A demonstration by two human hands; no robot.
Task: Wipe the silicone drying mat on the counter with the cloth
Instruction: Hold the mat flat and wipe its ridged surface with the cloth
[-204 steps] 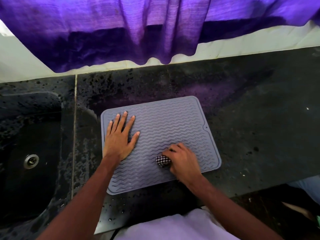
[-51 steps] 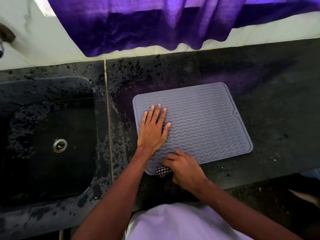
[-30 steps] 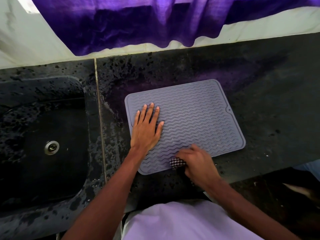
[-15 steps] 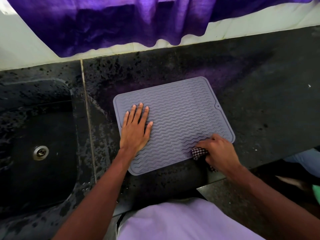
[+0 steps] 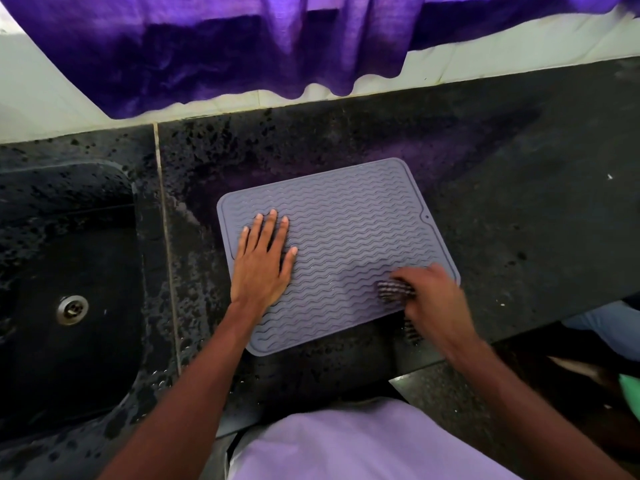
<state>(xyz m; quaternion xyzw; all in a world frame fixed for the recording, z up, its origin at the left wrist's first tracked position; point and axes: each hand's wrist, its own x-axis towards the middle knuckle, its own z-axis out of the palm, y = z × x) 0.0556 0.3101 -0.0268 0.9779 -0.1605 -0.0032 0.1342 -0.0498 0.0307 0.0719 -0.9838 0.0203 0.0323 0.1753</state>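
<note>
On the speckled black stone counter (image 5: 519, 202) lies a grey, wavy-ridged rectangular silicone drying mat (image 5: 346, 244). The left hand (image 5: 261, 268) presses flat on it, fingers straight; the right hand (image 5: 433, 299) grips a bunched checked cloth (image 5: 393, 291) at its near-right corner.

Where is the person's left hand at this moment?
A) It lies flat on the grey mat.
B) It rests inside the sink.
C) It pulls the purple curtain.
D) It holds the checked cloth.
A: the left hand lies flat with straight fingers on the left part of the mat, while the right hand grips the cloth.
</note>
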